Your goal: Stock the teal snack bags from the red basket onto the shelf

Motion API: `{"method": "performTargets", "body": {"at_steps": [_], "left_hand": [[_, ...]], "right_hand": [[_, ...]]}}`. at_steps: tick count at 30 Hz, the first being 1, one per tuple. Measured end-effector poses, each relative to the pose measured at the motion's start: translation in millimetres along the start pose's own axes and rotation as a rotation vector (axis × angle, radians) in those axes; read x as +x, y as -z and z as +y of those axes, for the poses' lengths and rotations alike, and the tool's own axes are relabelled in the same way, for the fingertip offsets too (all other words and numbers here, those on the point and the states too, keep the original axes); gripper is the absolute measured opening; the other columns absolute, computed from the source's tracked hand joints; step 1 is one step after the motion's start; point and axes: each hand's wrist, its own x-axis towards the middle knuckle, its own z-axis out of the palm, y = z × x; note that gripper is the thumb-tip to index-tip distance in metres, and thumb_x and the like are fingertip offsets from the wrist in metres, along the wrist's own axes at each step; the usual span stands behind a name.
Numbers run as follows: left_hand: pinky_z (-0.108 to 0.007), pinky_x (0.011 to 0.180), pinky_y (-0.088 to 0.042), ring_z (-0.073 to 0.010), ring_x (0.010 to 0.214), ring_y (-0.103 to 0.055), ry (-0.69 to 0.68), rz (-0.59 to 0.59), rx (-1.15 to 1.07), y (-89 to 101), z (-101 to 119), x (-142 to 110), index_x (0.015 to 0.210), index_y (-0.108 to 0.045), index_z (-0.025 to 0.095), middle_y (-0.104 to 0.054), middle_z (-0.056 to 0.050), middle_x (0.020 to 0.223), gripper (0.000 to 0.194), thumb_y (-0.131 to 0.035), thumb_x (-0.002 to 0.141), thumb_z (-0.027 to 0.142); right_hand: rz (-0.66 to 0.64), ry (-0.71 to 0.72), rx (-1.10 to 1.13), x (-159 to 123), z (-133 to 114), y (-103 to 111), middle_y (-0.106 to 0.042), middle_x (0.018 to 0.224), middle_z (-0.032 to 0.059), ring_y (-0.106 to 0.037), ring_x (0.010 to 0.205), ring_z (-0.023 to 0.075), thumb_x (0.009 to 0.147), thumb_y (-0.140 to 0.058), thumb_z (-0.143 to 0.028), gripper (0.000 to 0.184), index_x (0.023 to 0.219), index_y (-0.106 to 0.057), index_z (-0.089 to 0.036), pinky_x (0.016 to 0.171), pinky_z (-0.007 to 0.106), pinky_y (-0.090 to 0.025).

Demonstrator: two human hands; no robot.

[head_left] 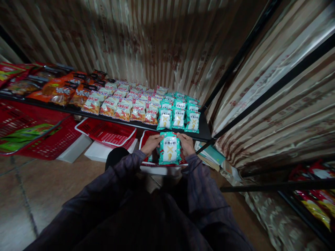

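teal packet [170, 153] pinched at upper corners by left hand [151, 145] and right hand [187, 144] fingers; teal row [178, 119] on shelf [205, 129] could be toppled if bumped.

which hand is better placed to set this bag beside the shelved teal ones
Likely the right hand: it and the left hand hold the teal bag, but the right lines up better with the shelved teal bags.

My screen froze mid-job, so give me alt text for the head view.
The left hand and right hand hold a teal snack bag by its upper sides, over a red plastic basket. Beyond, a black shelf carries rows of matching teal bags, with white-and-orange snack bags, then orange bags, to their left.
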Motion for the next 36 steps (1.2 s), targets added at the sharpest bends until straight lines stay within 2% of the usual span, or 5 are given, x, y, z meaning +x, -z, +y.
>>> {"method": "performTargets", "body": {"at_steps": [6, 13, 20, 27, 36], "left_hand": [[-0.023, 0.055, -0.043, -0.0121, 0.059, -0.055, 0.025, 0.094, -0.142, -5.6, 5, 12, 0.070, -0.066, 0.014, -0.064, -0.001, 0.064, 0.044, -0.075, 0.062, 0.056], [-0.019, 0.050, -0.039, -0.0095, 0.054, -0.052, 0.015, 0.272, -0.182, -11.9, 17, 35, 0.073, -0.065, 0.015, -0.061, 0.002, 0.059, 0.027, -0.069, 0.074, 0.042], [-0.021, 0.049, -0.034, -0.0093, 0.051, -0.048, 0.004, 0.283, -0.178, -22.2, 22, 35, 0.067, -0.063, 0.014, -0.057, 0.003, 0.053, 0.028, -0.072, 0.072, 0.040], [-0.020, 0.051, -0.037, -0.0074, 0.049, -0.045, -0.039, 0.373, -0.288, -27.7, 24, 37, 0.060, -0.056, 0.015, -0.054, 0.004, 0.052, 0.024, -0.069, 0.073, 0.031], [-0.025, 0.068, -0.046, -0.0150, 0.069, -0.061, -0.016, 0.023, 0.026, 7.6, 40, 59, 0.070, -0.070, 0.016, -0.069, -0.001, 0.072, 0.018, -0.076, 0.058, 0.028]], "right_hand": [[-0.099, -0.064, 0.082, -2, 18, 14, -0.072, 0.074, 0.0006, -0.065, 0.076, 0.0176, 0.069, -0.064, -0.069, 0.054, 0.090, -0.069, -0.020, 0.066, 0.026, -0.051], [-0.001, -0.421, 0.380, -53, 55, 14, -0.072, 0.076, 0.0050, -0.070, 0.079, 0.0193, 0.070, -0.060, -0.076, 0.056, 0.085, -0.061, -0.022, 0.075, 0.032, -0.058], [-0.009, -0.272, 0.479, -80, 57, -16, -0.066, 0.073, -0.0059, -0.064, 0.068, 0.0100, 0.059, -0.085, -0.035, 0.035, 0.077, -0.057, -0.023, 0.073, 0.027, -0.058], [0.064, -0.140, 0.436, -82, 54, -29, -0.064, 0.071, -0.0080, -0.059, 0.059, 0.0061, 0.059, -0.083, -0.034, 0.037, 0.078, -0.054, -0.022, 0.059, 0.020, -0.055], [0.044, -0.137, 0.427, -92, 58, -16, -0.066, 0.073, -0.0056, -0.060, 0.060, 0.0073, 0.055, -0.083, -0.033, 0.038, 0.078, -0.055, -0.021, 0.056, 0.019, -0.054]]}}
